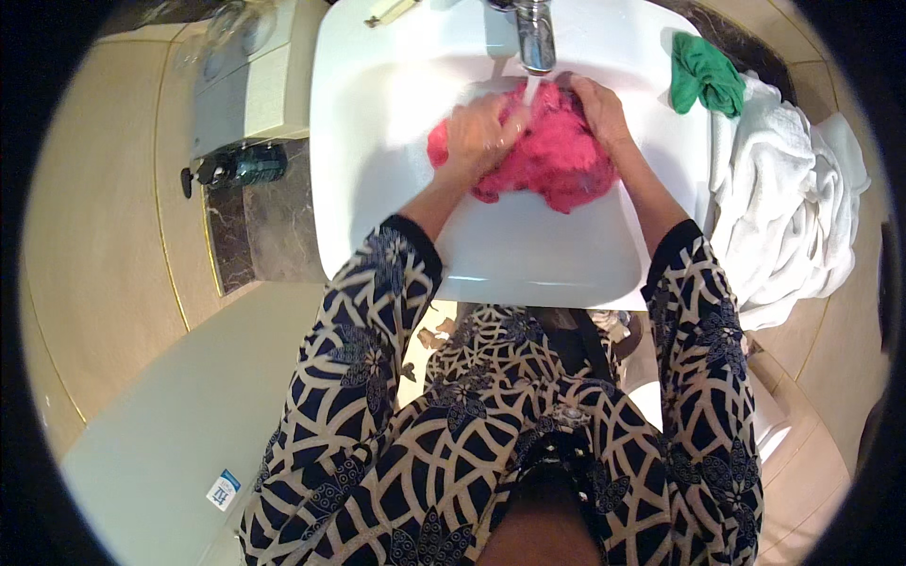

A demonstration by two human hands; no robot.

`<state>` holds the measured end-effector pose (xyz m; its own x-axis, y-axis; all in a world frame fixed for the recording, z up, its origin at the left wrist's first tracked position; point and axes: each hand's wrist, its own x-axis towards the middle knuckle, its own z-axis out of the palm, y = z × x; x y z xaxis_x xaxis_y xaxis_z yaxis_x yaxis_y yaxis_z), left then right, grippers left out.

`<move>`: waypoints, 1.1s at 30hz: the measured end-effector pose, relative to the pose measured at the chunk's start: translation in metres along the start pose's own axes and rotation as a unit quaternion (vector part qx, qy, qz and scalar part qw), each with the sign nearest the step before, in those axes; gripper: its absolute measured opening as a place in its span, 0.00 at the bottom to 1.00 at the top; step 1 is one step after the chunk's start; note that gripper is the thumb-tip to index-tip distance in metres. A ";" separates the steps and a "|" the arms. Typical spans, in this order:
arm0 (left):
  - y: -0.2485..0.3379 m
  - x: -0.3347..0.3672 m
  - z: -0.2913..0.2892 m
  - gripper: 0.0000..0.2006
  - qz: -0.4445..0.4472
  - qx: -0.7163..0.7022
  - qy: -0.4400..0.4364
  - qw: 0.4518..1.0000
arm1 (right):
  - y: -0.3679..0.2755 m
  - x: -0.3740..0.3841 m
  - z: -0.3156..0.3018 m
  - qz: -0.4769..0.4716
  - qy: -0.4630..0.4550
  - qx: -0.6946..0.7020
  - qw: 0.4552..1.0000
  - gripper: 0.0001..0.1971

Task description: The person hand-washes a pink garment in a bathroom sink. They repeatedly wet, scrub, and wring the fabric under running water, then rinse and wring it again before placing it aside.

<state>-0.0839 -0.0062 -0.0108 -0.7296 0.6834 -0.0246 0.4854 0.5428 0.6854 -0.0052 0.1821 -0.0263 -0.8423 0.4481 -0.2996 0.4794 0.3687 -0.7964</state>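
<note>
A wet, bunched pink cloth (pixel 557 160) lies in the white sink (pixel 368 226) beneath the chrome faucet (pixel 536 42), and a stream of water (pixel 531 91) runs onto it. My left hand (pixel 479 137), a little blurred, is closed on the cloth's left part beside the stream. On the other side, my right hand (pixel 601 111) curls over the upper right of the cloth, its fingertips partly hidden by the folds. Which kind of garment or cloth this is does not show.
A green cloth (pixel 706 75) hangs over the sink's right rim next to a heap of white towels (pixel 783 198). To the left stand a pale box (pixel 278 80) and a dark green bottle (pixel 260 165). A glass panel (pixel 170 415) with a small label is at lower left.
</note>
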 end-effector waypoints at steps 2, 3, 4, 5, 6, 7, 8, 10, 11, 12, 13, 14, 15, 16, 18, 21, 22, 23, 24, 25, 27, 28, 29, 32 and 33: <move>0.016 -0.022 -0.013 0.17 0.071 0.029 -0.016 0.997 | 0.010 0.012 0.005 0.019 -0.052 -0.021 0.998 0.28; 0.025 -0.030 -0.022 0.17 0.107 0.010 -0.030 0.994 | 0.017 0.020 0.009 0.030 -0.078 -0.032 0.996 0.28; 0.018 -0.039 -0.025 0.17 0.097 -0.030 -0.019 0.995 | 0.013 0.026 0.021 -0.016 -0.140 -0.053 0.989 0.29; 0.012 -0.044 -0.024 0.18 0.095 -0.076 -0.008 0.993 | -0.005 0.024 0.023 -0.060 -0.191 -0.074 0.977 0.30; 0.003 -0.042 -0.027 0.20 0.065 -0.177 -0.037 0.981 | -0.020 0.014 0.025 -0.049 -0.225 -0.044 0.972 0.30; -0.004 -0.042 -0.033 0.21 0.033 -0.145 0.005 0.989 | -0.045 -0.003 0.026 -0.035 -0.265 -0.013 0.963 0.30; -0.010 -0.043 -0.041 0.22 -0.001 -0.113 0.050 0.992 | -0.069 -0.020 0.025 -0.056 -0.248 -0.111 0.961 0.31; -0.031 -0.048 -0.039 0.27 -0.032 -0.007 0.055 0.998 | -0.076 -0.054 0.029 -0.152 -0.193 -0.188 0.951 0.33; -0.032 -0.056 -0.030 0.29 -0.084 -0.076 -0.005 0.994 | -0.075 -0.067 0.027 -0.198 -0.160 -0.225 0.941 0.34; -0.019 -0.063 -0.034 0.30 -0.041 -0.078 -0.001 0.996 | -0.071 -0.081 0.023 -0.237 -0.125 -0.249 0.931 0.37; -0.006 -0.074 -0.039 0.32 -0.002 -0.080 -0.001 0.997 | -0.065 -0.094 0.021 -0.273 -0.093 -0.270 0.919 0.40; 0.008 -0.084 -0.036 0.31 -0.012 -0.011 -0.003 1.000 | -0.064 -0.106 0.016 -0.266 -0.095 -0.282 0.917 0.40; 0.022 -0.088 -0.033 0.31 -0.023 0.062 -0.007 0.998 | -0.065 -0.115 0.009 -0.260 -0.096 -0.291 0.916 0.40; 0.035 -0.089 -0.030 0.30 -0.022 0.085 0.014 0.996 | -0.066 -0.118 0.006 -0.251 -0.096 -0.300 0.915 0.40; 0.052 -0.086 -0.018 0.28 -0.024 0.125 0.052 0.990 | -0.052 -0.116 0.012 -0.224 -0.058 -0.303 0.925 0.39; 0.037 -0.068 0.005 0.27 -0.060 0.141 0.047 0.987 | -0.039 -0.096 0.028 -0.226 0.000 -0.294 0.929 0.33; 0.034 -0.058 0.008 0.24 -0.054 0.140 0.055 0.987 | -0.036 -0.088 0.030 -0.227 0.011 -0.296 0.928 0.32; 0.031 -0.050 0.009 0.22 -0.081 0.142 0.024 0.986 | -0.036 -0.080 0.032 -0.228 0.022 -0.299 0.926 0.31; 0.029 -0.043 0.009 0.20 -0.107 0.143 -0.009 0.984 | -0.038 -0.071 0.030 -0.238 0.023 -0.268 0.933 0.22; 0.025 -0.035 0.007 0.19 -0.128 0.137 -0.045 0.981 | -0.039 -0.063 0.032 -0.226 0.017 -0.271 0.936 0.20; 0.010 -0.024 0.007 0.15 -0.158 0.116 -0.051 0.979 | -0.039 -0.044 0.040 -0.201 0.005 -0.277 0.940 0.15; 0.008 -0.018 0.011 0.13 -0.172 0.110 -0.043 0.978 | -0.032 -0.035 0.038 -0.183 0.000 -0.282 0.942 0.14; 0.003 -0.012 0.010 0.13 -0.161 0.091 -0.041 0.982 | -0.026 -0.025 0.037 -0.163 -0.004 -0.285 0.945 0.12; -0.018 0.013 0.018 0.13 -0.109 0.054 -0.037 0.992 | -0.017 -0.012 0.033 -0.115 -0.005 -0.287 0.951 0.12; -0.034 0.016 0.030 0.14 -0.085 0.060 -0.041 0.994 | -0.020 -0.008 0.032 -0.063 -0.014 -0.331 0.941 0.14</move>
<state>-0.0975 0.0005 -0.0567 -0.7669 0.6115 -0.1946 0.4159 0.7046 0.5750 -0.0161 0.1450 -0.0249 -0.9049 0.3478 -0.2454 0.4150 0.8490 -0.3270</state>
